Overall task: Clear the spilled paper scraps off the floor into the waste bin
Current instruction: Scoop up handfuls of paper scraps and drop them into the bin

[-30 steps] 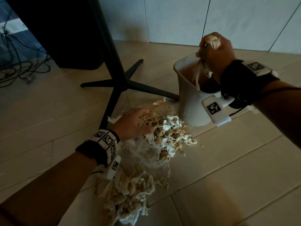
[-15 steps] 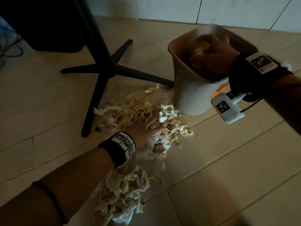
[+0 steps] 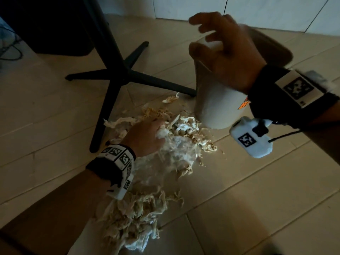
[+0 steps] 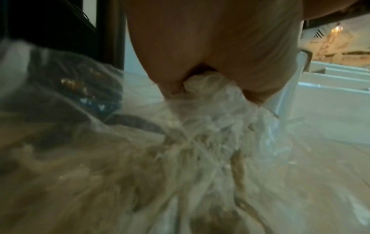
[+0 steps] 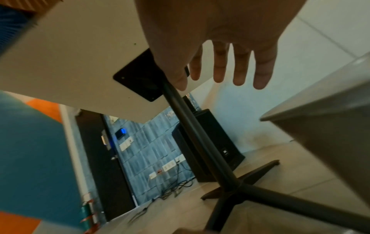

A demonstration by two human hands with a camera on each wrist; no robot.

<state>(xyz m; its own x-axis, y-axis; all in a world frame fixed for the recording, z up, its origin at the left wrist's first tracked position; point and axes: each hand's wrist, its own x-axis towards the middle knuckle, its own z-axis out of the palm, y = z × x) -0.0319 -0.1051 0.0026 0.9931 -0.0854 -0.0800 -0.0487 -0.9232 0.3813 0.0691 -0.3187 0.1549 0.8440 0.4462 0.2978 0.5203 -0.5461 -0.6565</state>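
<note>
I'm mid-clearing: my left hand (image 3: 145, 138) is bunched round a clump of scraps (image 3: 185, 129) at centre frame, while my right hand (image 3: 226, 57), fingers spread wide and empty, hovers over the bin (image 3: 217, 107) at upper right. Next, I judge, the clump needs lifting clear over the rim. The spill's long axis runs from lower centre up toward the upright bin's base.

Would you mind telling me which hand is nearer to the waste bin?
Right. The right hand hovers open over the waste bin; the left hand grips paper scraps on the floor beside it.
</note>
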